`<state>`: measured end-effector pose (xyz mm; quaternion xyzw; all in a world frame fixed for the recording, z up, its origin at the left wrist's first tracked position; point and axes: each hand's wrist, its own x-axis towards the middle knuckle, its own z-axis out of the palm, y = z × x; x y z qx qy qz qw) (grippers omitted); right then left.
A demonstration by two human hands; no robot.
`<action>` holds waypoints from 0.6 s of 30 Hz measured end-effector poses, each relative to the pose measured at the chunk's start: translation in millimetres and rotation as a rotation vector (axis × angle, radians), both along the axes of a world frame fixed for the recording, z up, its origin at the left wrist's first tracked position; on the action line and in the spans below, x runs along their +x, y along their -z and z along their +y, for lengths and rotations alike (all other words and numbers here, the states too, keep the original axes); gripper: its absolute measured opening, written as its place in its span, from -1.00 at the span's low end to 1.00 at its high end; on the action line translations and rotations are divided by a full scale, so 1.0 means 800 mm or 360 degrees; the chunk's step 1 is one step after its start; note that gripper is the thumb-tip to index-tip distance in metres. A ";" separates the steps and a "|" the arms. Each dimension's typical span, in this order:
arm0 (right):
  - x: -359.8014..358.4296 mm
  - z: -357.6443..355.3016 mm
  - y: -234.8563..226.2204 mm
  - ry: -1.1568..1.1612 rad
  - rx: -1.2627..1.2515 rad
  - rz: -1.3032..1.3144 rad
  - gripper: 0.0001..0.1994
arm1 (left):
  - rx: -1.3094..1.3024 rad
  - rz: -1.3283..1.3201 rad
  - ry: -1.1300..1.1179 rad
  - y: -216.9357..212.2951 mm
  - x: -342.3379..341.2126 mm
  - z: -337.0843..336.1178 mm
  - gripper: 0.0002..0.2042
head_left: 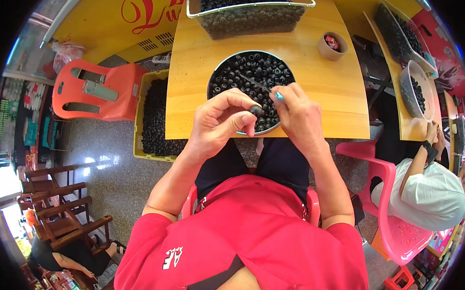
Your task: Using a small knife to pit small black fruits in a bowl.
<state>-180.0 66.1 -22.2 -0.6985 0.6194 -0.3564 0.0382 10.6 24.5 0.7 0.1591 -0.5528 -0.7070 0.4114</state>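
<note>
Far left of the round pan (253, 51), an orange plastic chair (123, 96) is standing, a grey-green cylinder (101, 91) lying across its seat. Nearer the pan's left side, a yellow crate (139, 136) is holding a mass of small black pieces. The left hand (221, 116) is pinching one dark round piece (256, 110) between thumb and fingers, over the pan's near part. The pan itself is resting on the wooden counter (188, 86), brimming with hollow black pieces (251, 68); just beyond it, a clear tub (248, 25) is carrying more. Over the pan's right part, the right hand (298, 114) is closing its fingers on a thin dark rod (253, 81), which is pointing left across the pan; whether its tip is touching the pieces, I cannot tell. Beyond the pan to the right, a beige cup (331, 53) is holding something red.
</note>
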 end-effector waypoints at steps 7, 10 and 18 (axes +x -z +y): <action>0.019 0.005 -0.033 -0.0319 0.0283 -0.1214 -0.82 | -0.0113 -0.0199 -0.0237 0.014 -0.001 -0.009 -0.86; 0.025 0.005 -0.033 -0.0420 0.0519 -0.1496 -0.84 | -0.0263 -0.0178 -0.0319 0.012 -0.006 -0.006 -0.84; 0.035 0.008 -0.032 -0.0404 0.0666 -0.2029 -0.78 | -0.0232 -0.0140 -0.0221 0.016 0.010 -0.007 -0.82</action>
